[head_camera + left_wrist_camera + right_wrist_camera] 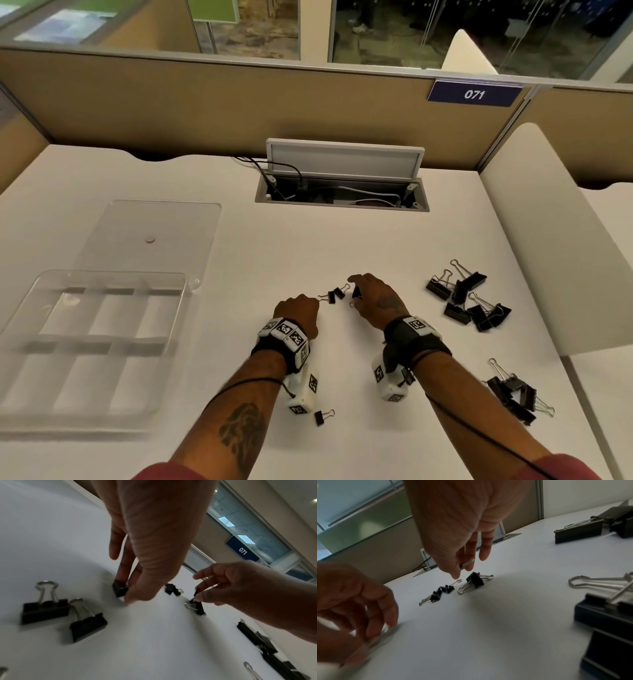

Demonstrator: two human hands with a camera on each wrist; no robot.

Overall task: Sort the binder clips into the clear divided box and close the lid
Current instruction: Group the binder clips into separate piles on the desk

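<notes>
Both hands work at the middle of the white desk. My left hand (297,309) (126,595) pinches a small black binder clip (120,589) that touches the desk. My right hand (358,286) (462,571) pinches another small clip (467,564) by its wire handles just above the desk. Between the hands lie two small clips (334,294) (442,592), and one more (475,580) lies under the right fingers. The clear divided box (20,308) stands open at the left with its compartments bare, and its lid (191,219) lies flat behind it.
Two piles of large black clips (469,296) (513,397) lie at the right. One small clip (322,416) lies near my left wrist. An open cable hatch (342,192) sits at the desk's far edge, below a tan partition. A white divider borders the right.
</notes>
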